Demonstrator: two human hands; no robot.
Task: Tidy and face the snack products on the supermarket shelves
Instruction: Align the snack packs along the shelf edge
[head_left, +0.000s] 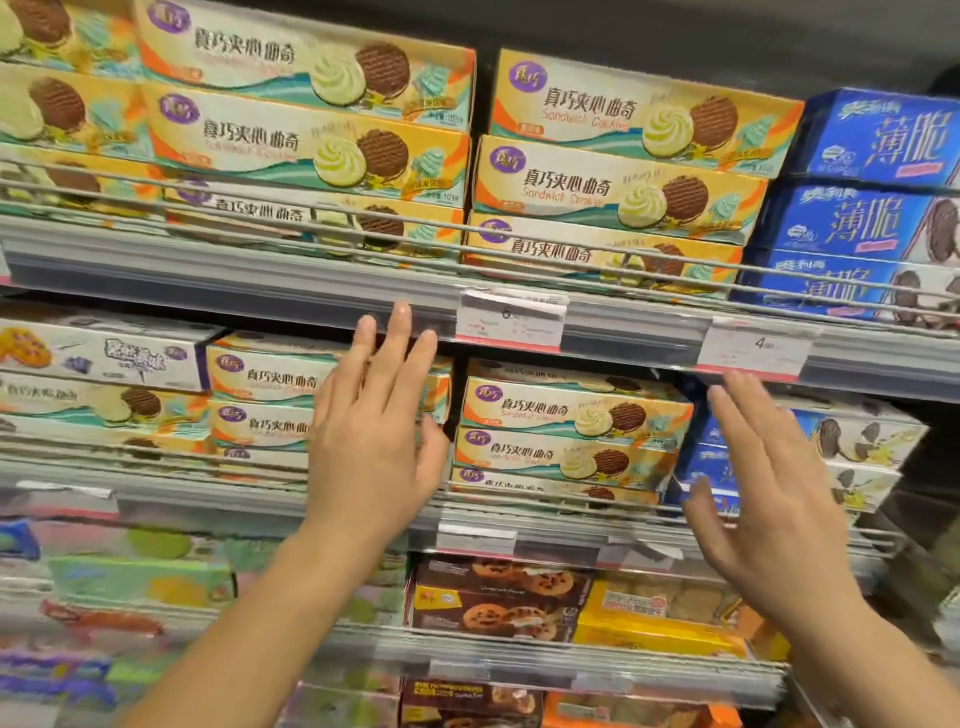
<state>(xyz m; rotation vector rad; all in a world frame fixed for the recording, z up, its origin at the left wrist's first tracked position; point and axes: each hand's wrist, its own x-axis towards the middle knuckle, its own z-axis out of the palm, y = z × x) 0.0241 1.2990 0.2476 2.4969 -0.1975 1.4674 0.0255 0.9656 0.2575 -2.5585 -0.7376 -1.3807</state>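
Observation:
Orange-and-teal sandwich cookie boxes fill two shelves. On the middle shelf one stack (569, 431) stands between my two hands. My left hand (376, 426) is open, fingers spread, in front of the neighbouring stack (265, 400) on the left; it holds nothing. My right hand (763, 499) is open too, palm turned toward the stack's right end, in front of blue wafer boxes (862, 441). More of the same cookie boxes (618, 156) sit stacked on the upper shelf.
Blue thin-cookie boxes (878, 182) stand at the upper right. Wire rails and price tags (511, 317) run along the shelf edges. Brown chocolate-chip cookie boxes (498, 597) and yellow packs (660, 618) lie on the lower shelf. The left side is blurred.

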